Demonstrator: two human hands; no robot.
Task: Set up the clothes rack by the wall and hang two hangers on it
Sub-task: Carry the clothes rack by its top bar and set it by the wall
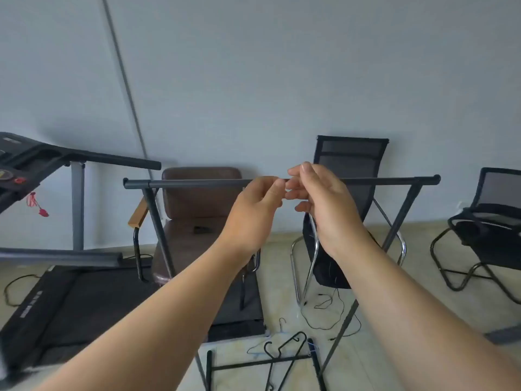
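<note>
The dark clothes rack stands unfolded before the wall, its top bar (197,183) level and its crossed legs spread. Both my hands meet at the middle of the bar. My right hand (324,204) is closed on a thin silvery hanger (316,249), whose arm hangs down below the wrist. Beside it, my left hand (253,210) pinches thumb and forefinger at the bar; the hanger's hook is hidden between the fingers. Two black hangers (293,345) and a pale one (277,333) lie on the floor by the rack's lower crossbar (253,362).
A brown padded chair (201,193) and a black mesh chair (352,156) stand behind the rack against the wall. A treadmill (56,300) fills the left side. Another mesh chair (496,221) sits at the right. Black cables (332,320) trail over the floor.
</note>
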